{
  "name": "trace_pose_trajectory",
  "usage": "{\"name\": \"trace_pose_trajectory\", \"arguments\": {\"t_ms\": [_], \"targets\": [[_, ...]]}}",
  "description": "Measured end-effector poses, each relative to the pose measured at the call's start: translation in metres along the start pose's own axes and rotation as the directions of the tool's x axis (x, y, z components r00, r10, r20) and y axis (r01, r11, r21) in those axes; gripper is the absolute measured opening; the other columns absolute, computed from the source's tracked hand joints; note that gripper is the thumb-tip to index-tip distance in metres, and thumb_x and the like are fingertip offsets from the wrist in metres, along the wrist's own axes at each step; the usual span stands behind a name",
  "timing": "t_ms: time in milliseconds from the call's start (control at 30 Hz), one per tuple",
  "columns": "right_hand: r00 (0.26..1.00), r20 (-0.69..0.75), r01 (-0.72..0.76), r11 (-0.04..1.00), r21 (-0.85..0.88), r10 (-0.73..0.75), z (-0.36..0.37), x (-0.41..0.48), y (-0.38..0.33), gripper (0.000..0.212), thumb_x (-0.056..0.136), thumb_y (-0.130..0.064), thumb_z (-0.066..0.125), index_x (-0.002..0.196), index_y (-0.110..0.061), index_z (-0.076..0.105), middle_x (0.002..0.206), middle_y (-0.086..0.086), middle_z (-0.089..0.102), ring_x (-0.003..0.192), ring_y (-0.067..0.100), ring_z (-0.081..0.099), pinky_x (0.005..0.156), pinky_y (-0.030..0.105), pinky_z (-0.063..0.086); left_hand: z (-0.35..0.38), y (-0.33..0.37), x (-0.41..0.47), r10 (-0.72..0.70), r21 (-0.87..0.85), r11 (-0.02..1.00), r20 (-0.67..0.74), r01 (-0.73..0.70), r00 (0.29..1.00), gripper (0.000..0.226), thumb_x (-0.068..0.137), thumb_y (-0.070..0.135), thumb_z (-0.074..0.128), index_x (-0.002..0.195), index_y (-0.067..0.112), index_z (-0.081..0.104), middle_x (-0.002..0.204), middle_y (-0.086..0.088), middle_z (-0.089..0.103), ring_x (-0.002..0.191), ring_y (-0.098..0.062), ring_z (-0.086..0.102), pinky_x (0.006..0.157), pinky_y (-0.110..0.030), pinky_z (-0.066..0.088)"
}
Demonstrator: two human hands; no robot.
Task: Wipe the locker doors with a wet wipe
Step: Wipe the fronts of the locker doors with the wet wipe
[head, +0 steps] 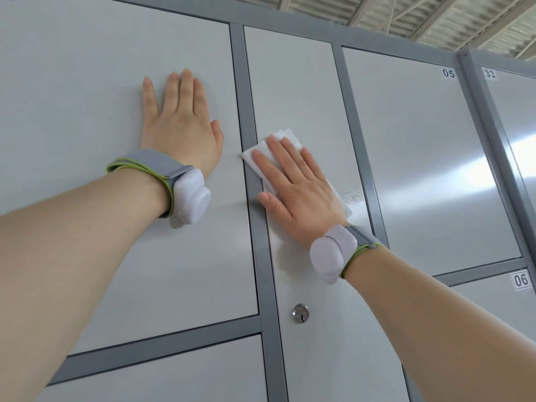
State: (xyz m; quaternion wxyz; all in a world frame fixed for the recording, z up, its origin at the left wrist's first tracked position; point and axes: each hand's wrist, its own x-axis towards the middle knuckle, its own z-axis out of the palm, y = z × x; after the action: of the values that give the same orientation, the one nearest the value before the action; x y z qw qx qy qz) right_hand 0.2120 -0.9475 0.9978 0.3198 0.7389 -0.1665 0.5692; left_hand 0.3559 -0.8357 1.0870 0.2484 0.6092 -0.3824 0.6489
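A white wet wipe point(262, 150) lies flat against the middle locker door point(295, 82), near that door's left edge. My right hand point(295, 187) presses on the wipe with straight fingers, covering most of it. A damp streak point(355, 198) shows on the door just right of the hand. My left hand point(179, 123) rests flat, fingers straight, on the upper left locker door point(87, 97) and holds nothing. Both wrists carry a white band device.
A grey frame post point(246, 117) separates the two doors. A round key lock point(300, 313) sits lower on the middle door. Doors labelled 05 point(448, 73), 06 point(521, 280) and 33 point(490, 74) stand to the right. Another door lies below the left one.
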Motion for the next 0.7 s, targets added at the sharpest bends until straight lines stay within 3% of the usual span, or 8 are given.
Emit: {"name": "trace_pose_trajectory", "arguments": {"t_ms": [100, 300, 433, 500, 600, 700], "targets": [[0.998, -0.023, -0.067, 0.998, -0.001, 0.067, 0.0, -0.005, 0.013, 0.072, 0.093, -0.063, 0.001, 0.152, -0.026, 0.02, 0.16, 0.003, 0.014, 0.148, 0.017, 0.007, 0.119, 0.034, -0.003, 0.0, 0.0, 0.0, -0.004, 0.0, 1.0, 0.0, 0.004, 1.0, 0.061, 0.099, 0.028, 0.025, 0.149, -0.002, 0.009, 0.158, -0.015, 0.007, 0.146, -0.027, 0.005, 0.116, -0.051, -0.005], [0.955, -0.018, -0.295, 0.955, 0.008, 0.295, -0.007, 0.005, 0.026, 0.078, 0.083, -0.062, -0.004, 0.153, -0.029, 0.006, 0.162, 0.001, -0.002, 0.148, 0.015, -0.008, 0.118, 0.03, -0.011, 0.001, 0.0, 0.001, -0.008, 0.0, 1.0, -0.001, 0.008, 1.0, 0.061, 0.099, 0.028, 0.024, 0.149, -0.002, 0.008, 0.158, -0.015, 0.006, 0.146, -0.026, 0.004, 0.116, -0.051, -0.006], [0.924, 0.014, -0.383, 0.924, -0.018, 0.383, -0.007, 0.025, 0.018, 0.064, 0.098, -0.057, 0.009, 0.153, -0.026, 0.002, 0.161, 0.005, -0.007, 0.147, 0.02, -0.012, 0.117, 0.031, -0.012, 0.001, 0.0, 0.001, -0.005, -0.007, 1.0, 0.002, 0.005, 1.0, 0.061, 0.099, 0.028, 0.025, 0.149, -0.002, 0.008, 0.158, -0.015, 0.006, 0.146, -0.027, 0.004, 0.116, -0.05, -0.005], [0.934, 0.005, -0.358, 0.933, -0.023, 0.358, -0.005, 0.032, 0.008, 0.063, 0.099, -0.054, 0.011, 0.154, -0.026, 0.002, 0.161, 0.006, -0.007, 0.148, 0.02, -0.011, 0.117, 0.033, -0.011, 0.001, 0.0, 0.002, -0.004, -0.008, 1.0, 0.0, 0.004, 1.0, 0.061, 0.099, 0.028, 0.025, 0.149, -0.002, 0.008, 0.158, -0.015, 0.006, 0.146, -0.026, 0.004, 0.116, -0.05, -0.006], [0.968, -0.019, -0.251, 0.968, -0.023, 0.25, -0.002, 0.034, -0.01, 0.077, 0.086, -0.061, -0.004, 0.154, -0.026, 0.006, 0.161, 0.006, -0.002, 0.148, 0.02, -0.007, 0.118, 0.033, -0.009, 0.002, -0.001, 0.002, -0.003, -0.01, 1.0, -0.008, 0.003, 1.0, 0.061, 0.099, 0.028, 0.025, 0.149, -0.002, 0.008, 0.158, -0.015, 0.007, 0.146, -0.026, 0.004, 0.115, -0.05, -0.006], [0.994, -0.011, -0.113, 0.994, -0.001, 0.113, -0.001, 0.024, -0.019, 0.076, 0.087, -0.059, 0.002, 0.153, -0.024, 0.014, 0.161, 0.007, 0.006, 0.149, 0.021, 0.0, 0.119, 0.034, -0.006, 0.002, -0.001, 0.002, 0.0, -0.01, 1.0, -0.009, 0.0, 1.0, 0.061, 0.098, 0.028, 0.026, 0.149, -0.002, 0.009, 0.158, -0.016, 0.008, 0.146, -0.027, 0.005, 0.116, -0.05, -0.005]]}}
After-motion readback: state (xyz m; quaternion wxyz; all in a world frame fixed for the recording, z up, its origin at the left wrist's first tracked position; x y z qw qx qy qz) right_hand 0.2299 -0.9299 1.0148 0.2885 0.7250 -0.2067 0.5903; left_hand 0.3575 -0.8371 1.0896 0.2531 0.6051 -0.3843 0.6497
